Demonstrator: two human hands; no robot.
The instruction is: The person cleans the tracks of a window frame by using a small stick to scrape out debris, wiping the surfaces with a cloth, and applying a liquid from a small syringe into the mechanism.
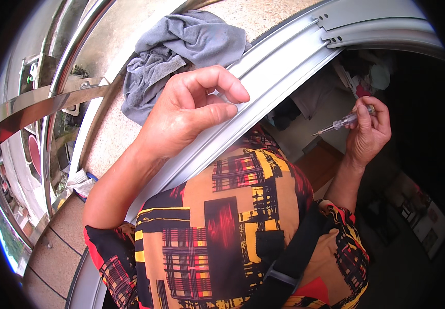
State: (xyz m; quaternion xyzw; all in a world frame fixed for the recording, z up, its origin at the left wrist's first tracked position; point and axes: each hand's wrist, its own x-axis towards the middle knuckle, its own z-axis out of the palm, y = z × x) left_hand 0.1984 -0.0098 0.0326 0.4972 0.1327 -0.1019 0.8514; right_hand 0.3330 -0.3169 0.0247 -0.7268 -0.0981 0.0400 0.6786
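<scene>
My left hand is raised over the white metal window track. Its fingers curl in, and the thumb and forefinger come together in a pinch; anything between the tips is too small or hidden to make out. Off to the right, my right hand grips a screwdriver by its clear handle. The thin shaft points left, toward the track side, and touches nothing. A crumpled grey cloth lies on the speckled stone ledge, just beyond my left hand.
Shiny metal railing bars curve along the left beyond the ledge. At the far right end, the track has small holes and a stepped joint. A pale rag lies at the lower left. The room on the right is dark, with unclear items.
</scene>
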